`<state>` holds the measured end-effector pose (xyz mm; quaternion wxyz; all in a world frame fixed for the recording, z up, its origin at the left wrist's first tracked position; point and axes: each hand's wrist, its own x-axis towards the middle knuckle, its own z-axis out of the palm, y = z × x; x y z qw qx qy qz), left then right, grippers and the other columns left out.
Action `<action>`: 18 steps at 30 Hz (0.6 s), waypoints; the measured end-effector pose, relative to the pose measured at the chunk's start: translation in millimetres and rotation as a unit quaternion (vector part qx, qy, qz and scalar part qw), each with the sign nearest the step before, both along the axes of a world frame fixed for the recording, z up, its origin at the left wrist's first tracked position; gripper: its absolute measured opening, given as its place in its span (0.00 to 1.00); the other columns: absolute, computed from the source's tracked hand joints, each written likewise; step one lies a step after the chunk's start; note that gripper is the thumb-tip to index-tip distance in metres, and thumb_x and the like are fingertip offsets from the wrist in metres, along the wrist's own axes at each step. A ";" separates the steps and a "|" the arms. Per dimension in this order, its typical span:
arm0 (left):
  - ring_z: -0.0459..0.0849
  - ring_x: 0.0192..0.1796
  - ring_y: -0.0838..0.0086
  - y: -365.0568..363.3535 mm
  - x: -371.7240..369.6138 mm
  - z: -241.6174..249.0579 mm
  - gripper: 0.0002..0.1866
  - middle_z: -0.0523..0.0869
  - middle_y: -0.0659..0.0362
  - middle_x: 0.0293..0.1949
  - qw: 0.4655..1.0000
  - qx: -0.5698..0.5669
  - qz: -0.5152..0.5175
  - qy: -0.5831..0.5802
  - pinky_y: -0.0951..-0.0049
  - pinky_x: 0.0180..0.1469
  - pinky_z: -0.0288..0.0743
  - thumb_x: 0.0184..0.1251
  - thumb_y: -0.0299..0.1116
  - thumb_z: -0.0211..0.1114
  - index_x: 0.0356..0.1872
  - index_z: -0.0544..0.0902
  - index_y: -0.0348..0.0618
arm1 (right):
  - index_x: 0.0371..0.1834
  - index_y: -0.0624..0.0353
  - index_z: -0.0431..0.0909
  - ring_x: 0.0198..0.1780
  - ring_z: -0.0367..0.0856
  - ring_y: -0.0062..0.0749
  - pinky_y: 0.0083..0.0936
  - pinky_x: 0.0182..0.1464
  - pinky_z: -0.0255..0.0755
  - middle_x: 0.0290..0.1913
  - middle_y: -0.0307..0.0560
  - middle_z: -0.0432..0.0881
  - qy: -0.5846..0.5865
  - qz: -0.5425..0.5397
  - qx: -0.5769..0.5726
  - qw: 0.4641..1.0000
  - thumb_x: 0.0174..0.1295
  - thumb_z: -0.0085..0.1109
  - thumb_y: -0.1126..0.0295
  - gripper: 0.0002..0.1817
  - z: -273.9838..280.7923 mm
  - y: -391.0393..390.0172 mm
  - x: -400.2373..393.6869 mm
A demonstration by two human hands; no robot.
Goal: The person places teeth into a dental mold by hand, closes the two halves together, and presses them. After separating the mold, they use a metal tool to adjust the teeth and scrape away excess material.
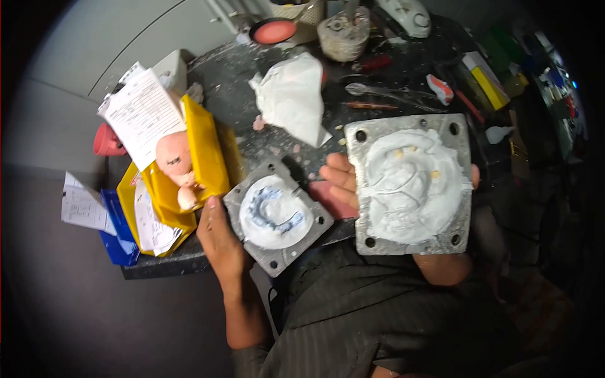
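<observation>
My left hand (pixel 220 242) grips the left edge of a metal dental flask half (pixel 320 220). White plaster fills its round middle, with a blue, horseshoe-shaped row of tooth impressions in it. Part of that hand's fingers is hidden by the flask. On the right, a second metal dental flask half (pixel 463 236) rests on my right hand (pixel 340 179), which holds it from underneath; fingertips show at its left side and a bit of the hand at its right. Its white plaster face has a raised arch form with a few small yellowish tooth-like spots. Both flask halves face up, apart from each other.
Yellow bins (pixel 205 145) with papers and a pink piece (pixel 173 154) stand at the left, beside a blue bin (pixel 123 236). A white cloth (pixel 293 97) lies on the dark, spattered table (pixel 230 69). Behind are hand tools (pixel 384 91) and a plastic-wrapped bowl (pixel 343 38).
</observation>
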<state>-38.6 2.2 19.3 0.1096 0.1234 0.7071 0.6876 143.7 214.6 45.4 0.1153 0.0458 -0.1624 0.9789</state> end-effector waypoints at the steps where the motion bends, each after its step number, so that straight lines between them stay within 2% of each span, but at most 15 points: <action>1: 0.72 0.40 0.82 -4.4 -3.2 -0.8 0.19 0.80 0.64 0.37 0.999 -0.031 -0.019 0.033 0.77 0.44 0.68 0.90 0.38 0.50 0.44 0.82 0.31 | 0.84 0.76 0.34 0.87 0.39 0.69 0.55 0.88 0.32 0.85 0.79 0.40 0.004 -0.001 -0.027 1.000 0.56 0.61 0.22 0.76 4.8 -2.9 -3.1; 2: 0.67 0.36 0.82 -6.4 -4.7 3.3 0.19 0.75 0.67 0.32 0.994 -0.088 -0.030 0.065 0.76 0.38 0.63 0.89 0.38 0.51 0.38 0.78 0.33 | 0.83 0.78 0.31 0.87 0.34 0.71 0.55 0.88 0.26 0.85 0.81 0.36 0.008 -0.001 -0.054 0.998 0.52 0.63 0.20 0.80 5.0 -3.4 -3.9; 4: 0.67 0.32 0.81 -9.5 -7.8 4.4 0.19 0.75 0.64 0.27 0.987 -0.130 -0.043 0.086 0.73 0.34 0.62 0.89 0.37 0.51 0.37 0.78 0.32 | 0.84 0.76 0.41 0.85 0.34 0.80 0.63 0.87 0.28 0.83 0.83 0.42 0.018 -0.008 -0.142 0.990 0.43 0.73 0.21 0.82 -0.4 -4.1 -2.8; 5: 0.67 0.30 0.80 -9.6 -7.6 6.6 0.20 0.74 0.63 0.25 0.981 -0.156 -0.043 0.103 0.71 0.32 0.62 0.89 0.37 0.51 0.36 0.77 0.32 | 0.84 0.74 0.44 0.85 0.37 0.78 0.61 0.87 0.30 0.83 0.81 0.44 -0.028 -0.021 -0.178 0.983 0.60 0.64 0.28 0.68 4.5 -4.7 -3.5; 6: 0.66 0.27 0.79 -9.2 -7.2 10.0 0.20 0.74 0.61 0.23 0.975 -0.180 -0.046 0.119 0.70 0.30 0.62 0.89 0.37 0.51 0.35 0.77 0.31 | 0.84 0.74 0.44 0.85 0.37 0.78 0.61 0.87 0.30 0.83 0.81 0.44 -0.029 -0.014 -0.181 0.983 0.60 0.64 0.28 0.68 9.1 -3.5 -4.9; 7: 0.66 0.25 0.76 -9.7 -7.3 13.6 0.20 0.73 0.56 0.21 0.967 -0.213 -0.051 0.134 0.67 0.29 0.62 0.88 0.37 0.51 0.35 0.77 0.30 | 0.84 0.73 0.45 0.86 0.37 0.77 0.61 0.87 0.30 0.84 0.80 0.45 -0.073 -0.023 -0.252 0.965 0.68 0.57 0.32 0.60 13.5 -0.7 -6.2; 8: 0.70 0.23 0.67 -10.6 -8.9 15.1 0.20 0.75 0.50 0.22 0.958 -0.243 -0.058 0.139 0.62 0.30 0.65 0.88 0.37 0.52 0.36 0.78 0.30 | 0.85 0.71 0.46 0.86 0.38 0.76 0.61 0.88 0.30 0.84 0.79 0.45 -0.117 -0.034 -0.318 0.940 0.76 0.49 0.36 0.53 14.6 4.7 -7.0; 9: 0.72 0.25 0.60 -10.9 -9.3 14.8 0.20 0.78 0.47 0.24 0.953 -0.255 -0.059 0.152 0.60 0.32 0.67 0.88 0.36 0.52 0.36 0.78 0.29 | 0.84 0.71 0.50 0.87 0.42 0.68 0.52 0.89 0.37 0.84 0.75 0.50 0.050 0.038 -0.063 0.996 0.83 0.34 0.43 0.42 -16.9 14.6 -8.3; 10: 0.75 0.26 0.53 -11.2 -9.4 14.3 0.19 0.80 0.44 0.26 0.948 -0.267 -0.061 0.165 0.57 0.33 0.69 0.87 0.35 0.52 0.36 0.78 0.29 | 0.84 0.71 0.50 0.87 0.42 0.68 0.52 0.89 0.37 0.84 0.75 0.50 0.050 0.040 -0.062 0.996 0.83 0.34 0.43 0.42 -18.8 18.1 -10.6; 12: 0.76 0.29 0.50 -12.2 -10.6 11.5 0.18 0.81 0.43 0.29 0.944 -0.262 -0.059 0.194 0.56 0.35 0.70 0.86 0.34 0.53 0.37 0.79 0.29 | 0.84 0.70 0.50 0.87 0.44 0.67 0.53 0.89 0.39 0.84 0.73 0.51 0.084 0.032 0.051 0.995 0.83 0.33 0.43 0.42 -20.0 21.3 -13.6; 13: 0.78 0.31 0.46 -12.4 -10.9 10.4 0.17 0.83 0.42 0.32 0.938 -0.258 -0.058 0.223 0.54 0.37 0.71 0.85 0.33 0.55 0.37 0.79 0.28 | 0.84 0.70 0.50 0.87 0.43 0.66 0.53 0.89 0.38 0.84 0.72 0.51 0.084 0.033 0.057 0.994 0.84 0.29 0.46 0.39 -20.3 22.5 -14.3; 14: 0.78 0.31 0.46 -12.5 -10.5 11.8 0.17 0.83 0.42 0.32 0.939 -0.255 -0.057 0.223 0.54 0.37 0.71 0.85 0.33 0.55 0.37 0.79 0.28 | 0.84 0.70 0.50 0.87 0.43 0.66 0.53 0.89 0.38 0.84 0.72 0.51 0.084 0.035 0.060 0.994 0.84 0.29 0.46 0.39 -20.2 22.4 -13.9; 16: 0.79 0.33 0.50 -12.7 -9.2 16.3 0.13 0.83 0.42 0.34 0.928 -0.256 -0.056 0.263 0.57 0.40 0.72 0.83 0.31 0.58 0.39 0.81 0.29 | 0.84 0.72 0.49 0.87 0.43 0.66 0.55 0.88 0.37 0.84 0.74 0.49 0.041 0.016 0.038 0.998 0.78 0.42 0.37 0.49 -20.2 21.5 -10.2; 17: 0.81 0.34 0.55 -16.7 -11.5 13.1 0.12 0.83 0.43 0.34 0.941 -0.241 -0.064 0.228 0.59 0.41 0.74 0.83 0.31 0.59 0.40 0.82 0.29 | 0.84 0.72 0.49 0.87 0.43 0.66 0.55 0.88 0.37 0.84 0.74 0.49 0.038 0.012 0.043 0.998 0.78 0.42 0.37 0.49 -21.3 18.7 -10.2; 18: 0.82 0.35 0.59 -22.1 -15.6 10.3 0.11 0.83 0.44 0.34 0.953 -0.222 -0.078 0.191 0.62 0.42 0.75 0.82 0.30 0.61 0.42 0.83 0.30 | 0.85 0.71 0.46 0.87 0.39 0.71 0.59 0.88 0.34 0.85 0.76 0.45 0.051 0.005 -0.006 0.999 0.75 0.47 0.35 0.53 -21.6 12.6 -11.7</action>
